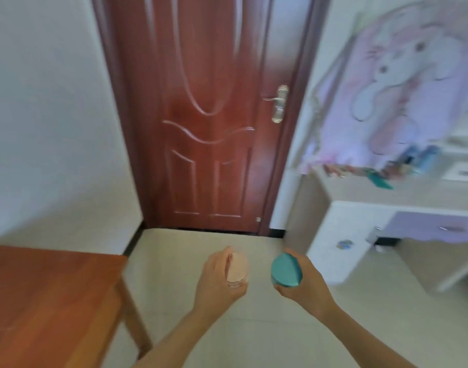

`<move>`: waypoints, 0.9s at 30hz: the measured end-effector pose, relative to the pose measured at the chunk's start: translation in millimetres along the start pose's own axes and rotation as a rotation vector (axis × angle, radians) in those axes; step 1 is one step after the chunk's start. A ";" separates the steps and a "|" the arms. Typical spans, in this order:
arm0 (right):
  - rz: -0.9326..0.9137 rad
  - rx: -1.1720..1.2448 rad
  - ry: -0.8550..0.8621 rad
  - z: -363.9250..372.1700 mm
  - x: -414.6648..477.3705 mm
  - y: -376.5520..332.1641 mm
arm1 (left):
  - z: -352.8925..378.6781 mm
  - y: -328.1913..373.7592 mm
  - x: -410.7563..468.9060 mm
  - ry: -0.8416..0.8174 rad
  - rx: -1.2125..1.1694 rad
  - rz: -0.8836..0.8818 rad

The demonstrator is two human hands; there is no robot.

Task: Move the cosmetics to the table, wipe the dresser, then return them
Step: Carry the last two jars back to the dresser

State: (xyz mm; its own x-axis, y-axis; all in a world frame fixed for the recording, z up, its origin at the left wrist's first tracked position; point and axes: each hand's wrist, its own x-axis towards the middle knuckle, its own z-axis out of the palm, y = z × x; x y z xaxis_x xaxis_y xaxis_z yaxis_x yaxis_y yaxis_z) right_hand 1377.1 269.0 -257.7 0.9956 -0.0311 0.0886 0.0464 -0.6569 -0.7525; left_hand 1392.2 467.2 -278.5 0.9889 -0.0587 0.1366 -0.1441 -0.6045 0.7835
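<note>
My left hand (214, 282) grips a pale pink cosmetic jar (237, 270) seen lid-on from above. My right hand (304, 285) grips a teal cosmetic jar (286, 270). Both hands hang over the tiled floor, between the brown wooden table (47, 301) at lower left and the white and lilac dresser (365, 195) at right. Several more cosmetics (381, 172), blurred, stand on the dresser top along with a teal item (380, 181).
A closed red-brown door (209, 115) with a metal handle (278, 102) is straight ahead. A pink cloth with a rabbit picture (403, 83) hangs above the dresser. The dresser has a lilac drawer (440, 228). White wall at left.
</note>
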 end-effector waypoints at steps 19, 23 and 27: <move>0.319 -0.170 0.287 -281.0 -97.6 224.3 | 296.2 210.9 28.5 -0.346 -0.121 0.255; 0.336 -0.191 0.277 -310.3 -63.3 251.1 | 328.0 228.5 79.3 -0.348 -0.131 0.254; 0.361 -0.212 0.284 -347.1 -11.3 274.0 | 366.9 257.7 138.5 -0.396 -0.166 0.294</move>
State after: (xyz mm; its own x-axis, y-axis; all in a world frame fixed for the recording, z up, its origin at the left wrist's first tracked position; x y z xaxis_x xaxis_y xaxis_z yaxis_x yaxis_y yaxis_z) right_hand 1350.3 -172.1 -238.4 0.8822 -0.4689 0.0427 -0.3440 -0.7039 -0.6215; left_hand 1505.5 11.9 -280.1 0.8394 -0.5223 0.1503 -0.3896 -0.3854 0.8364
